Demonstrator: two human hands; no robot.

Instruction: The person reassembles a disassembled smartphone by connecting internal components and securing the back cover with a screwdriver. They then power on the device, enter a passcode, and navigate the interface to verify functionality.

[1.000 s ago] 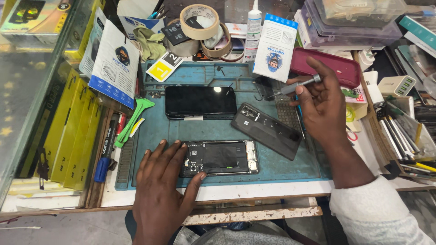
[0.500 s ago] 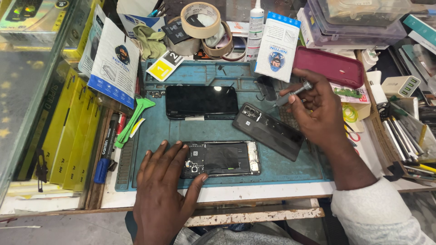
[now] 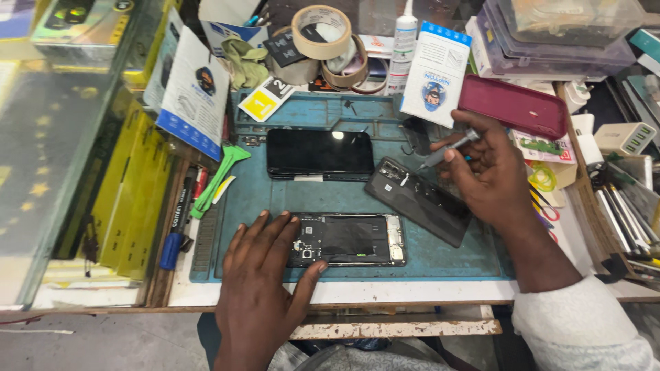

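Note:
An opened phone body (image 3: 354, 239) lies near the front edge of a blue work mat (image 3: 275, 199). My left hand (image 3: 265, 275) rests flat on the mat with fingers spread, touching the phone's left end. My right hand (image 3: 491, 175) holds a small grey screwdriver (image 3: 447, 151), its tip pointing down-left toward a dark back cover (image 3: 419, 200) lying at an angle. A black screen panel (image 3: 320, 154) lies flat behind the opened phone.
A maroon phone case (image 3: 512, 106), a white box (image 3: 434, 72), tape rolls (image 3: 322, 31) and a glue bottle (image 3: 404, 41) crowd the back. Green plastic pry tools (image 3: 220, 178) and pens (image 3: 180, 220) lie left of the mat. Trays of tools (image 3: 625, 206) stand at the right.
My right hand has lowered and drawn the screwdriver down-left, from above the maroon case to the back cover's upper end. My left hand has stayed on the opened phone.

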